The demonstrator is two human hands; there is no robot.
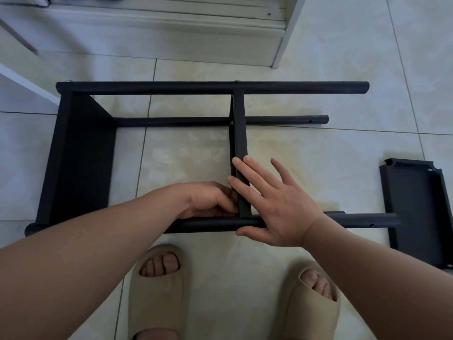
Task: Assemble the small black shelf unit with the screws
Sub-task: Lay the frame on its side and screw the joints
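Head view. The small black shelf unit [81, 155] lay on its side on the tiled floor [318, 143], directly in front of the person's feet in beige slippers [157, 290]. Its poles ran left to right, with an end panel joined at the left. A middle panel [239, 133] stood edge-on between the far pole [196, 87] and the near pole [208, 223].

The right hand [282, 207] lay flat, its fingers [241, 168] straight and spread across the panel's edge and its thumb beside the near pole. The left hand [208, 201] was tucked in at the joint of panel and near pole with its fingers [225, 207] curled. Whether they pinched a screw could not be told, as the fingertips were hidden behind the panel.

Screw heads [237, 81] showed on the far pole. The near joint appeared to be the one in hand.

Risks, as judgement:
- The near pole is round and could roll under uneven pressure, putting hole and panel out of line.
- A screw started at an angle could then cross-thread.
- A small screw dropped on the floor might bounce away.

A loose panel [416, 212] lay on the floor to the right, well apart from the hands. Open holes [371, 225] near the pole ends suggested where it belonged.

The floor was pale, glossy tile with grey grout lines. White furniture [286, 33] stood beyond the unit.
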